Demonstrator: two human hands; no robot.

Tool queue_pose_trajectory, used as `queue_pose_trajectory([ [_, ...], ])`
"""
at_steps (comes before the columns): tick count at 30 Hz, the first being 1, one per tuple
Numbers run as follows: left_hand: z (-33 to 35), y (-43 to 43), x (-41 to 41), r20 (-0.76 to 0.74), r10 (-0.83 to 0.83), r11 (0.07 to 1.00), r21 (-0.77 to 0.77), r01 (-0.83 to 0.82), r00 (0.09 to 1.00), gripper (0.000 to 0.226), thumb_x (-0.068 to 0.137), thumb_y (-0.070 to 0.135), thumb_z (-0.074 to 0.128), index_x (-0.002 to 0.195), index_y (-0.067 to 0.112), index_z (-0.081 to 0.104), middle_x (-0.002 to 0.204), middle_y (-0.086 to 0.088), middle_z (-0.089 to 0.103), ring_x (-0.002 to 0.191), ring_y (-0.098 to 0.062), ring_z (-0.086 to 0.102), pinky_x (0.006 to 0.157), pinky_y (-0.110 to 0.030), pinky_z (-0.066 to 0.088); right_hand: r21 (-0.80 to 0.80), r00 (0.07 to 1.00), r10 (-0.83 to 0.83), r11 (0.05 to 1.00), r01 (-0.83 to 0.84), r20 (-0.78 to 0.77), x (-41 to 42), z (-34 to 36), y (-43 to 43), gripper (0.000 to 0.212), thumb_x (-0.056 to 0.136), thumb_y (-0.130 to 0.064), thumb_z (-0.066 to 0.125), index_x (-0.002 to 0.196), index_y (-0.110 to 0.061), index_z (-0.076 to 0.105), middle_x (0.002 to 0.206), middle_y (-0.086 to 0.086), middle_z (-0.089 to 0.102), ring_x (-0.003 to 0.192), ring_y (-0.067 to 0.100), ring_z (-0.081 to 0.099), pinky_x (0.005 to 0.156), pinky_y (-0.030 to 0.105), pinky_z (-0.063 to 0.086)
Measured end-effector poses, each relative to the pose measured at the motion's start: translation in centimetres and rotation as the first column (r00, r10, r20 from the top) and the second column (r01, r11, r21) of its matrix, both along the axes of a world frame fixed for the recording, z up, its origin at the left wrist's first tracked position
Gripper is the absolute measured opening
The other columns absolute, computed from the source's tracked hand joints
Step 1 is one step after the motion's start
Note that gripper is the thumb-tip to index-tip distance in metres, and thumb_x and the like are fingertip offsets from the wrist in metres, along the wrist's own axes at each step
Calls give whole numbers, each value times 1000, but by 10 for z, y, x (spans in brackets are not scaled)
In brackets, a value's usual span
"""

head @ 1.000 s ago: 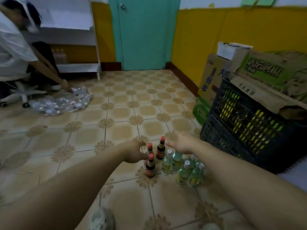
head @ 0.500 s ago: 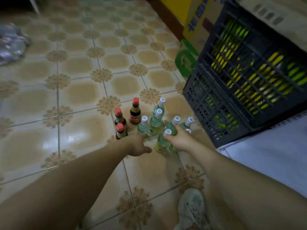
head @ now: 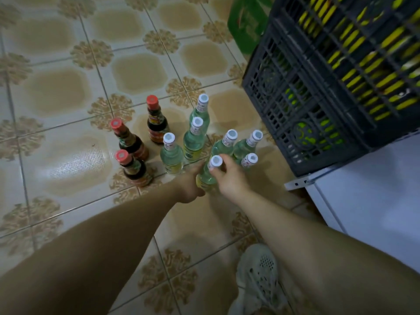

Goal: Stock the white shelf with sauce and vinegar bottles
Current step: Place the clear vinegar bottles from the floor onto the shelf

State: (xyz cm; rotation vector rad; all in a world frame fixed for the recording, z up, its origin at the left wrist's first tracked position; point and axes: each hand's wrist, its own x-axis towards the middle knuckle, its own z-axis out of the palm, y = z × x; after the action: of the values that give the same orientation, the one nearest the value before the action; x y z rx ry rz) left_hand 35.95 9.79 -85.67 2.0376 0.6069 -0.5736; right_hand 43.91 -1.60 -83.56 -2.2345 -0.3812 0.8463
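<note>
**While nine others stand by, one vinegar bottle (head: 205, 177) is gripped twice over**

Where the cluster comes nearest the person, that white-capped vinegar bottle sits in a two-handed hold. The left hand (head: 189, 186) wraps round its lower body, and the right hand (head: 230, 178) has fingers curled at the neck just under the cap. Whether its base touches the floor (head: 68, 87) cannot be told; the hands hide it. Six more clear bottles (head: 171, 155) with white caps stand upright just behind and beside it, packed close. To their left, three dark sauce bottles (head: 156, 126) with red caps stand upright on the tiles. Off to the right, a dark slatted crate (head: 295, 98) shows yellow-green goods through its sides, with a green carton (head: 247, 23) beyond it and a white panel (head: 375, 201) on its near side. A pale shoe (head: 259, 273) sits near the bottom edge.
</note>
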Motion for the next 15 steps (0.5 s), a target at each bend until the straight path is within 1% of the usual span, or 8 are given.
queue_pose_trajectory([
  [3, 11, 3, -1, 3, 5, 1000, -28, -5, 1000, 98, 83, 13, 71, 153, 24, 3, 157, -2, 22, 142, -19, 24, 102, -17, 23, 27, 1000, -9, 1000, 9, 19, -4, 16, -6, 29, 96, -29, 57, 124, -22, 55, 118, -2, 64, 111, 18, 58, 94, 33, 45],
  [5, 26, 5, -4, 14, 24, 999, -44, -23, 1000, 101, 82, 15, 72, 152, 23, 0, 156, -2, 24, 142, -18, 25, 97, -14, 23, 54, 999, 2, 999, -4, 44, -4, 38, -9, 26, 97, -31, 54, 122, -23, 55, 117, -4, 64, 111, 17, 58, 94, 36, 46],
  [7, 49, 6, -9, 40, 27, 997, -76, -24, 999, 104, 80, 16, 74, 152, 25, 0, 154, 1, 27, 139, -14, 28, 90, -8, 22, 75, 997, 9, 997, -15, 80, -4, 72, -10, 26, 98, -32, 52, 121, -23, 53, 115, -4, 62, 109, 17, 57, 92, 36, 46],
  [9, 82, 6, -13, 101, 18, 993, -119, -6, 995, 108, 78, 15, 77, 152, 29, -1, 151, 9, 29, 135, -7, 30, 91, -7, 24, 85, 991, -5, 996, -7, 130, -2, 117, -10, 25, 99, -34, 49, 121, -21, 51, 111, -5, 58, 104, 17, 54, 87, 32, 44],
  [11, 128, 6, -17, 173, 5, 989, -147, 20, 985, 111, 77, 14, 77, 151, 32, -4, 145, 20, 25, 133, -2, 29, 92, -6, 27, 102, 979, -9, 995, -12, 205, 0, 170, -11, 22, 99, -35, 48, 117, -21, 51, 106, -6, 56, 100, 16, 53, 79, 29, 39],
  [13, 180, 2, -21, 277, 13, 982, -185, 40, 961, 108, 78, 7, 74, 149, 32, -3, 141, 25, 24, 130, 3, 30, 88, 0, 29, 147, 956, -10, 989, -35, 295, 2, 227, -12, 21, 99, -33, 48, 114, -19, 53, 105, -4, 56, 102, 18, 54, 79, 28, 38],
  [14, 206, -2, -22, 326, 28, 977, -210, 43, 945, 107, 78, 1, 72, 147, 34, -3, 137, 28, 30, 125, 5, 37, 83, 2, 33, 170, 944, -15, 984, -44, 329, 3, 258, -13, 22, 100, -33, 48, 114, -17, 54, 106, -3, 57, 103, 18, 54, 80, 28, 38],
  [15, 232, -5, -24, 375, 46, 971, -234, 47, 926, 107, 78, -3, 70, 146, 37, -3, 130, 28, 38, 114, 9, 46, 78, 0, 38, 196, 933, -29, 980, -45, 358, 1, 289, -13, 24, 100, -33, 47, 116, -17, 54, 107, -3, 57, 103, 17, 53, 80, 28, 37],
])
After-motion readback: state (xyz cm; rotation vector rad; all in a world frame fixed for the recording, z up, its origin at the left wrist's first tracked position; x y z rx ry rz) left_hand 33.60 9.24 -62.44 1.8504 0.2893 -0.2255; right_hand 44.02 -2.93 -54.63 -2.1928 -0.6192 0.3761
